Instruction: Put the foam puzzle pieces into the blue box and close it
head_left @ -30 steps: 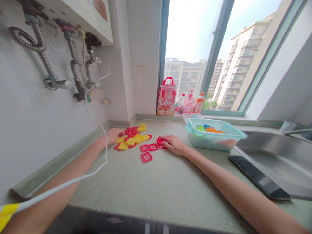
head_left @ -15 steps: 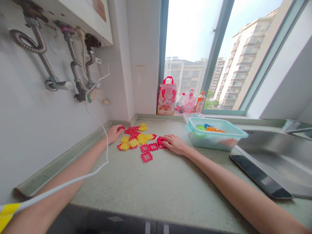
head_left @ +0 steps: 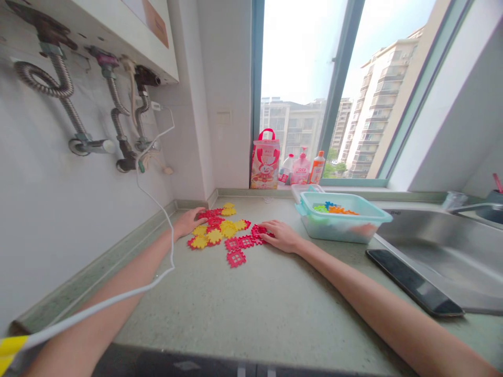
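Observation:
Flat red and yellow plastic interlocking tiles (head_left: pixel 220 229) lie in a scattered cluster on the grey-green counter (head_left: pixel 251 303). My left hand (head_left: pixel 188 221) rests at the cluster's far left edge, fingers stretched toward a red tile by the wall. My right hand (head_left: pixel 281 235) lies palm down with fingers spread on a red tile at the cluster's right end. One loose red tile (head_left: pixel 236 258) sits nearest to me, apart from the rest.
A teal plastic bin (head_left: pixel 341 215) with several coloured tiles stands right of my right hand. A black phone (head_left: pixel 412 283) lies by the steel sink (head_left: pixel 440 241). A white cable (head_left: pixel 157 220) hangs over my left arm. A red bag (head_left: pixel 265 165) and bottles (head_left: pixel 302 168) stand at the window.
My left hand slid along the far side of the tile pile toward the wall corner, then settled there. My right hand stayed on its red tile. The camera shifted slightly.

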The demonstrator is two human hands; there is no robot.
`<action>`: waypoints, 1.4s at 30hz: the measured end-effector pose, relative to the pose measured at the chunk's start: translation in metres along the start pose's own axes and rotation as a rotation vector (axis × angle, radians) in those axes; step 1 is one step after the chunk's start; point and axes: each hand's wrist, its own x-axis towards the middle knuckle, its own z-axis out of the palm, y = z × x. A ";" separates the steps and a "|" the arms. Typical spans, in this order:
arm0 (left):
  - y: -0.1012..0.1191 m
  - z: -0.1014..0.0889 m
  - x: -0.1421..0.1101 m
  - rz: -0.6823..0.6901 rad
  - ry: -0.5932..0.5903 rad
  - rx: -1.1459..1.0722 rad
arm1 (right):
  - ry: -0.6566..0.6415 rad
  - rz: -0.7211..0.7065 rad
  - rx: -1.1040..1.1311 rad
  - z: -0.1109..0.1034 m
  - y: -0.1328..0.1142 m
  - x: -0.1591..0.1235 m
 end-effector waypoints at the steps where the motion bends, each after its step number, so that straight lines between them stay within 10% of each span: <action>1: 0.000 0.000 0.000 -0.006 -0.008 -0.017 | 0.002 -0.001 0.000 0.000 0.000 0.000; 11: 0.008 -0.011 0.004 0.040 0.062 0.016 | 0.005 0.080 0.054 -0.001 0.002 0.000; 25: 0.165 0.011 -0.035 0.498 -0.204 0.128 | 0.228 0.382 0.485 0.001 0.031 0.001; 33: 0.176 -0.009 -0.042 0.596 -0.317 0.177 | -0.183 0.295 0.654 -0.028 0.047 -0.004; 42: 0.173 -0.013 -0.044 0.504 -0.353 0.137 | -0.306 0.226 0.326 -0.045 0.052 -0.009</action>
